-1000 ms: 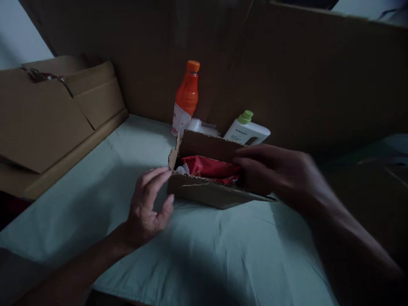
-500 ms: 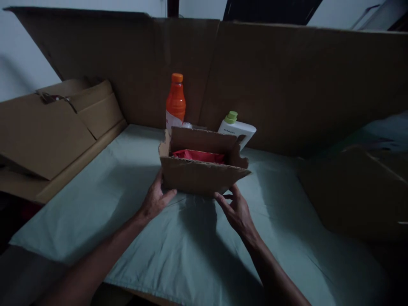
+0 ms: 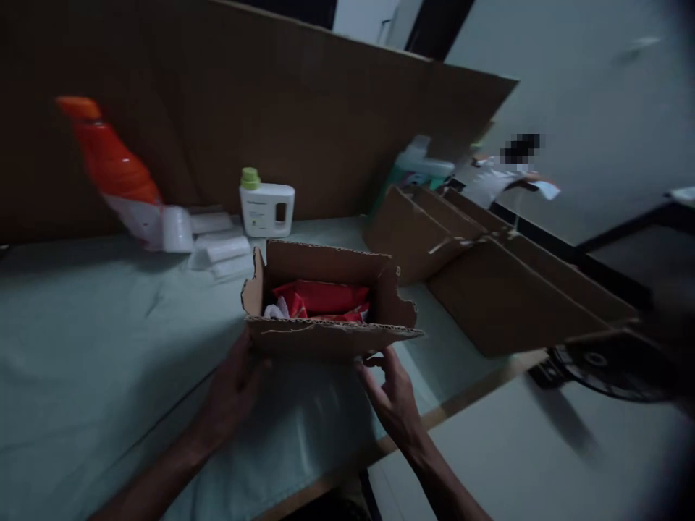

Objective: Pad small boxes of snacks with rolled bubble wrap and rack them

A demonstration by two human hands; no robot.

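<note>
Clasping the small open box (image 3: 326,344) by its lower near corners, the left hand (image 3: 228,391) and right hand (image 3: 394,394) hold it near the front edge of the table (image 3: 81,362); red packets (image 3: 323,297) lie inside. A white bottle (image 3: 260,215) stands toward the back edge.

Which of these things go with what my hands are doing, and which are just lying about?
In use:
small open cardboard box, left hand and right hand at its near side
red packets inside it

Apparently just lying about:
orange-capped bottle
green-capped white bottle
clear plastic pieces
larger cardboard box
</note>
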